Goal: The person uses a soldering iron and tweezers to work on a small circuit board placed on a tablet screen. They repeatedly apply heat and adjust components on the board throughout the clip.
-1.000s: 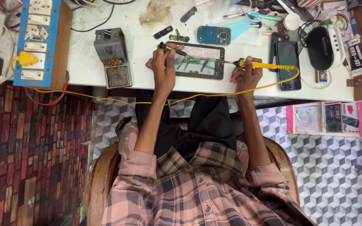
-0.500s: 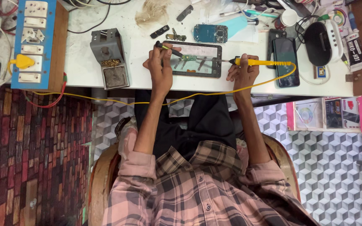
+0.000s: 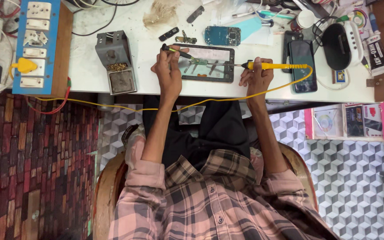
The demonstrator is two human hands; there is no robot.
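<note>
In the head view, both forearms reach up from the plaid-shirted body at the bottom of the frame to the white workbench across the top. The left hand, just left of centre, is bent at the wrist with its fingers pinched around a thin black tool that slants down toward the opened device. The right hand, right of centre, is clenched around the yellow handle of a soldering iron held level, its metal tip pointing left onto the device. The opened tablet-like device lies flat between the two hands at upper centre, a dark rectangular frame with green board parts and ribbons exposed inside. One yellow cable loops from the iron's handle down across the person's lap and off to the left. One grey metal iron stand sits left of the left hand, and one blue switchboard with a yellow plug occupies the upper left. One blue circuit board lies just above the device, and two dark phones lie side by side right of the iron.
</note>
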